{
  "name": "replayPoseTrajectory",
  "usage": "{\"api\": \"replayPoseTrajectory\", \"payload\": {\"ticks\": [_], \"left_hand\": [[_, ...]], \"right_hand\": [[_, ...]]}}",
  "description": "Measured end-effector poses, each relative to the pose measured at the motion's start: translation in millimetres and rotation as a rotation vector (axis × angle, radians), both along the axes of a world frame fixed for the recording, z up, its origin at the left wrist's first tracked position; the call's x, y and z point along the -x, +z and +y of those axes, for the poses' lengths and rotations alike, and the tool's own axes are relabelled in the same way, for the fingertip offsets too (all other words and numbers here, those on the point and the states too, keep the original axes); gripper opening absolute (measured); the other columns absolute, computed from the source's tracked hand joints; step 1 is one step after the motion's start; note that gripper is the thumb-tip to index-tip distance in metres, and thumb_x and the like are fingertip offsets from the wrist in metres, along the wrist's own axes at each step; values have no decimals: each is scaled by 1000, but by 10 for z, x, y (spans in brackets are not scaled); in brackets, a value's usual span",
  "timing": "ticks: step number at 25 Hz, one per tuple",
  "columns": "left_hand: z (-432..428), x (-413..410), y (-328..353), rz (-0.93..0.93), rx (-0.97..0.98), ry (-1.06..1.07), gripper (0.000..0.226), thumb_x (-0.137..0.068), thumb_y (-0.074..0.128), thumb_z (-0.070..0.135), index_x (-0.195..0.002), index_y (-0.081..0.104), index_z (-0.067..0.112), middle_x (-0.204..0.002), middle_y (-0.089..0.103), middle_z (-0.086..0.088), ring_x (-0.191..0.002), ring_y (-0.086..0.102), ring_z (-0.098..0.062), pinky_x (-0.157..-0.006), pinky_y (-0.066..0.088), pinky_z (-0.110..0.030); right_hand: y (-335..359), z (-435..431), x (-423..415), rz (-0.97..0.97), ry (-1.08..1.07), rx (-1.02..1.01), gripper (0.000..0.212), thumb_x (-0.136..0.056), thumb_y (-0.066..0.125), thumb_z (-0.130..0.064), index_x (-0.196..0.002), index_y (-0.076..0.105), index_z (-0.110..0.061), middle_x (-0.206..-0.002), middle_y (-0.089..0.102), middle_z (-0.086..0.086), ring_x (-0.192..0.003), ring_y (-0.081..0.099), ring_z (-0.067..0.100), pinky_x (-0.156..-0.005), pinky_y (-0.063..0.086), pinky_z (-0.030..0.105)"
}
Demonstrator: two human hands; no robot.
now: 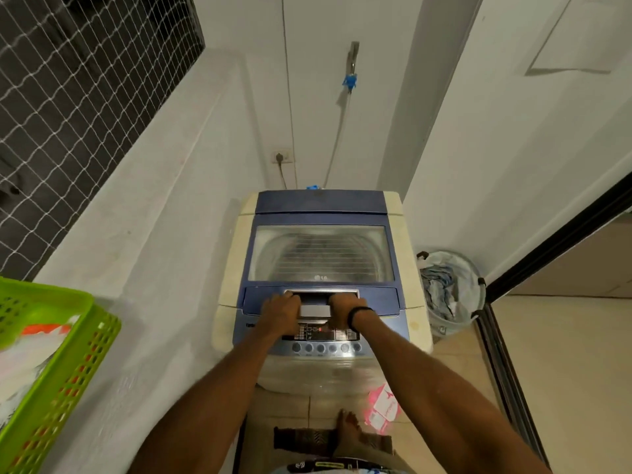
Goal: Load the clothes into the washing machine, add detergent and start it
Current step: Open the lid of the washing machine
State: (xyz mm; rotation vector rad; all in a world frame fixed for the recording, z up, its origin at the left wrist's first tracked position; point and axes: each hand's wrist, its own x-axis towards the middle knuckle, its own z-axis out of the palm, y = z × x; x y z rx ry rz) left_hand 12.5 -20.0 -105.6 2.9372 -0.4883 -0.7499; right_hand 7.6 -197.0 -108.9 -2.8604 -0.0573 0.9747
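Note:
A top-loading washing machine (407, 241) with a blue lid stands against the far wall. Its lid (321, 253) lies closed, and the steel drum shows through the glass. My left hand (280, 311) and my right hand (343, 309) both curl into the silver lid handle (321, 291) at the lid's front edge. A black band circles my right wrist. The control panel (325, 336), with a small red light and a row of round buttons, sits just below my hands. A white laundry bag (451, 289) holding crumpled clothes stands on the floor right of the machine.
A green plastic basket (54, 371) with packets inside rests on the white ledge at left. A pink pouch (383, 408) leans on the floor by the machine's front right corner. My bare foot (347, 429) stands on a dark mat. A dark door frame (506, 364) runs along the right.

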Motion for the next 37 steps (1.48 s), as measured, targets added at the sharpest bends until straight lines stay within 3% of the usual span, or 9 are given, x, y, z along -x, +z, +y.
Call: {"api": "replayPoseTrajectory", "payload": {"ticks": [5,10,14,18,21,24,27,31,37], "left_hand": [[-39,-242,628,-340,-32,63,27,-80,70,42,-103,62,29,-117,63,2,-113,48,-24,-98,34,-41],[-13,-717,1264,-715,258,223,84,-61,85,53,-134,52,27,-134,53,-10,-118,53,-33,-99,43,-51],[-205,-1137,1476,-916,393,304,61,-79,78,38,-134,58,22,-133,55,-10,-123,51,-30,-100,43,-46],[-372,-1951,1702,-794,469,289,55,-94,62,31,-146,46,21,-149,41,-11,-139,36,-29,-111,40,-46],[-447,-2610,1789,-703,442,253,56,-98,56,33,-150,40,21,-154,36,-13,-145,29,-31,-114,36,-51],[-518,-2998,1762,-660,432,261,57,-99,55,34,-151,38,19,-154,36,-14,-146,27,-32,-115,34,-52],[-535,-3075,1681,-683,400,249,57,-100,53,33,-152,34,19,-156,34,-14,-149,22,-32,-117,30,-52],[-561,-2964,1563,-721,423,246,60,-102,49,28,-156,24,20,-162,22,-14,-153,10,-32,-119,24,-54],[-677,-2688,1413,-816,438,309,68,-102,46,26,-159,9,18,-166,7,-15,-154,5,-33,-122,16,-53]], "right_hand": [[633,-187,-339,-223,180,-62,35,-84,67,-43,-110,61,-21,-107,68,6,-101,63,27,-95,47,46],[1610,-389,-878,-470,113,-188,40,-70,75,-50,-98,55,-32,-100,63,-3,-101,52,22,-98,34,47],[1923,-465,-1252,-875,-56,-95,50,-69,77,-52,-113,62,-33,-107,62,4,-103,52,30,-89,39,44],[1912,-400,-1850,-1158,-283,-156,49,-76,77,-41,-120,65,-24,-121,58,15,-112,52,34,-92,43,43],[1748,-390,-2363,-1120,-284,-118,62,-84,72,-22,-140,48,-18,-141,43,23,-132,39,39,-105,43,49],[1637,-435,-2704,-1003,-252,-110,75,-90,64,-13,-153,24,-19,-156,23,22,-147,15,39,-117,25,48],[1585,-414,-2800,-980,-272,-101,77,-94,58,-14,-155,13,-22,-161,11,18,-150,5,37,-119,19,47],[1452,-382,-2706,-1053,-320,-73,80,-94,59,-18,-155,7,-27,-163,4,13,-150,3,36,-113,31,55],[1312,-203,-2358,-1118,-403,-160,80,-96,52,-16,-156,-2,-20,-163,-9,16,-150,-2,37,-118,17,58]]}}
